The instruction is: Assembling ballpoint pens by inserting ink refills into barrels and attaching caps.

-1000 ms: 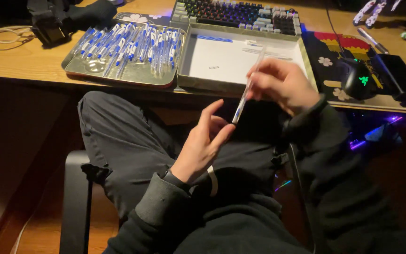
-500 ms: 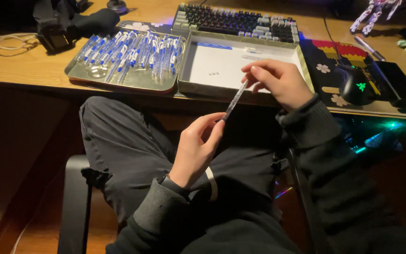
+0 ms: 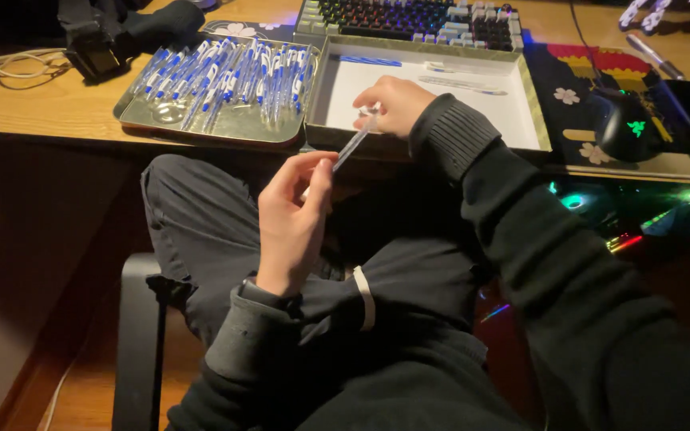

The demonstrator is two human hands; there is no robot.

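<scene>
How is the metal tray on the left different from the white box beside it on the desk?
The metal tray is shallow, shiny and rounded at its corners; the white box has taller straight walls and a pale matte floor. The tray is crowded with blue-and-white pens; the box holds only a few pen parts. The right hand hovers at the box, not the tray. Both sit on the desk's front edge, touching.

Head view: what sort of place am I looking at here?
Likely a home computer desk, used for small assembly work: a wooden desk carries a backlit keyboard, a lit mouse, and a tray of blue-and-white pens.
</scene>
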